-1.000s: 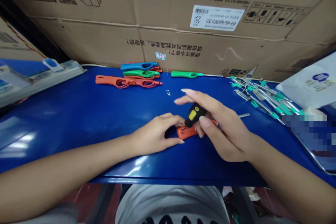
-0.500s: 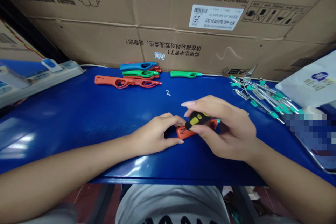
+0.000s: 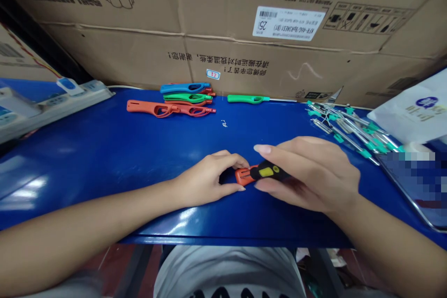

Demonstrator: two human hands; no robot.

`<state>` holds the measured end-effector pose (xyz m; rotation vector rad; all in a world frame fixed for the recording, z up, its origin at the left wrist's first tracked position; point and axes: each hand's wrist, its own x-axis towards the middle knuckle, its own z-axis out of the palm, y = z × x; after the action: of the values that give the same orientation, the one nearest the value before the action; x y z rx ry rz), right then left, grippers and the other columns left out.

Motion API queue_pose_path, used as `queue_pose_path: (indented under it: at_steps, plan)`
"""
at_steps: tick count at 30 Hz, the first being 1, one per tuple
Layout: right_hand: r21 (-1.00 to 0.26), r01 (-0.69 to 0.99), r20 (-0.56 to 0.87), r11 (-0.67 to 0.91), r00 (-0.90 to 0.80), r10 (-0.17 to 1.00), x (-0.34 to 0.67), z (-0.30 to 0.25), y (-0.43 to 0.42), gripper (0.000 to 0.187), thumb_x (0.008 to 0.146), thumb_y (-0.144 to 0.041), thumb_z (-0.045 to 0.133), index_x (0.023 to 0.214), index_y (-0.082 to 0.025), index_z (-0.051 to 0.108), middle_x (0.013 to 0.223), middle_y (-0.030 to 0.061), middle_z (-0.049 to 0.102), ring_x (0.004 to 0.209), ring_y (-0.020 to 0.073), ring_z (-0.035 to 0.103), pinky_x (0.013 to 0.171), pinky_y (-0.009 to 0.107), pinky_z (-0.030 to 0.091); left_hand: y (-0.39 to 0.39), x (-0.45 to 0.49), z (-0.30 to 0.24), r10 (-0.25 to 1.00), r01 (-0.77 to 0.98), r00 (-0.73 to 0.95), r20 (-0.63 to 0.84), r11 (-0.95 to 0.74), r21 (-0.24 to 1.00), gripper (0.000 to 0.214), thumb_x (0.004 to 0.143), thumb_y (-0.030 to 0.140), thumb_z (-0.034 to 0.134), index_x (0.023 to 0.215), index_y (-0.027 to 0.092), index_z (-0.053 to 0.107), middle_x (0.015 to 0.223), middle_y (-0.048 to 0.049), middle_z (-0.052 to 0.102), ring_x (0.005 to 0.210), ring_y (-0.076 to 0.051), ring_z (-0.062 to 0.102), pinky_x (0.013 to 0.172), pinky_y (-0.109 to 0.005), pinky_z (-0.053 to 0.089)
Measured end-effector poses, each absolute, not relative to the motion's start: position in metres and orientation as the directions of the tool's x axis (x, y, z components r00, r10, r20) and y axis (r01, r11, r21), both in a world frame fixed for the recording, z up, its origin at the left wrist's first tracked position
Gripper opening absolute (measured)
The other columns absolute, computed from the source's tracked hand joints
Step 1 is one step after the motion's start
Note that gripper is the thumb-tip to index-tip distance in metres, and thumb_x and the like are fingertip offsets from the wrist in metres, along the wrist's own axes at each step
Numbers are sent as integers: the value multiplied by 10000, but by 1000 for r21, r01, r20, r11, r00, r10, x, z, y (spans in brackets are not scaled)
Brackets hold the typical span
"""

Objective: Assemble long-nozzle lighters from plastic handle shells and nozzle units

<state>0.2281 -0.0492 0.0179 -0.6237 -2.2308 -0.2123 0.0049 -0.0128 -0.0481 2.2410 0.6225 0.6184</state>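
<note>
An orange plastic lighter shell (image 3: 242,175) lies on the blue table (image 3: 104,149) near the front edge. My left hand (image 3: 206,179) pinches its left end between thumb and fingers. My right hand (image 3: 310,172) is closed around a short black screwdriver with a yellow patch (image 3: 267,171). The tool lies almost flat over the shell, its tip pointing left. Most of the shell is hidden under my right hand.
Orange, green and blue lighter shells (image 3: 185,100) lie stacked at the back, with a single green one (image 3: 246,98) beside them. Metal rods with teal ends (image 3: 345,125) are piled at the right. A power strip (image 3: 52,102) sits left; cardboard boxes (image 3: 223,23) wall the back.
My right hand has tipped the screwdriver from nearly upright down to almost flat and has lowered over the orange shell. My left hand has stayed in place.
</note>
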Motion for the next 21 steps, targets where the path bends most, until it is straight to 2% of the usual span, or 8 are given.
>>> queue_pose_path:
  at_steps: [3, 5, 8, 11, 12, 15, 17, 21]
  plan:
    - [-246, 398, 665, 884, -594, 453, 229, 18, -49, 439, 1026, -188, 436, 1462, -177, 483, 1203, 106, 711, 1027, 189, 701, 774, 301, 588, -13, 5, -47, 593, 259, 772, 228, -621, 739, 300, 876, 235, 764, 1139, 189, 625, 1146, -47, 706, 1074, -222, 643, 943, -342, 500]
    - [-357, 348, 650, 867, -574, 498, 228, 18, -49, 437, 1022, -149, 417, 1450, -199, 491, 1213, 96, 708, 1061, 181, 694, 804, 301, 594, -13, 5, -48, 597, 268, 770, 224, -623, 735, 269, 869, 237, 770, 1097, 188, 635, 1108, -44, 713, 1044, -226, 650, 931, -351, 501]
    - [-207, 438, 732, 875, -524, 436, 225, 18, -50, 331, 985, -199, 592, 1312, -243, 580, 1026, 56, 744, 903, 177, 709, 730, 291, 587, -13, 5, -49, 592, 258, 766, 250, -640, 724, 263, 882, 221, 751, 1110, 199, 623, 1099, -31, 713, 1018, -210, 660, 902, -331, 506]
    - [-61, 516, 750, 854, -541, 380, 225, 17, -51, 367, 945, -252, 687, 1297, -237, 584, 956, 51, 742, 819, 179, 698, 669, 290, 572, -13, 5, -49, 588, 251, 767, 257, -644, 723, 291, 893, 203, 730, 1157, 208, 608, 1131, -30, 708, 1037, -203, 661, 897, -319, 510]
    - [-103, 486, 734, 868, -551, 396, 225, 16, -51, 368, 972, -240, 638, 1333, -224, 566, 1019, 67, 740, 832, 175, 698, 678, 292, 576, -13, 5, -48, 589, 253, 768, 252, -641, 725, 286, 891, 206, 733, 1151, 205, 612, 1124, -32, 709, 1037, -207, 660, 904, -325, 510]
    - [-422, 308, 638, 853, -568, 521, 225, 14, -50, 413, 1036, -151, 428, 1441, -211, 490, 1236, 100, 678, 821, 128, 694, 708, 277, 591, -14, 5, -48, 598, 268, 764, 242, -636, 723, 271, 876, 229, 756, 1114, 190, 633, 1088, -44, 712, 1018, -227, 657, 910, -355, 510]
    - [-494, 255, 617, 831, -570, 542, 224, 14, -50, 398, 1040, -138, 408, 1415, -225, 511, 1199, 83, 680, 812, 116, 691, 707, 265, 590, -13, 5, -49, 600, 272, 762, 243, -637, 721, 279, 870, 235, 762, 1115, 189, 637, 1087, -48, 710, 1021, -233, 653, 910, -362, 510]
    - [-138, 489, 708, 861, -560, 431, 225, 19, -52, 275, 983, -254, 635, 1255, -260, 599, 956, 34, 714, 818, 156, 696, 657, 275, 557, -13, 5, -51, 591, 252, 766, 252, -637, 729, 291, 882, 206, 740, 1146, 201, 617, 1087, -23, 709, 1011, -203, 656, 897, -327, 509]
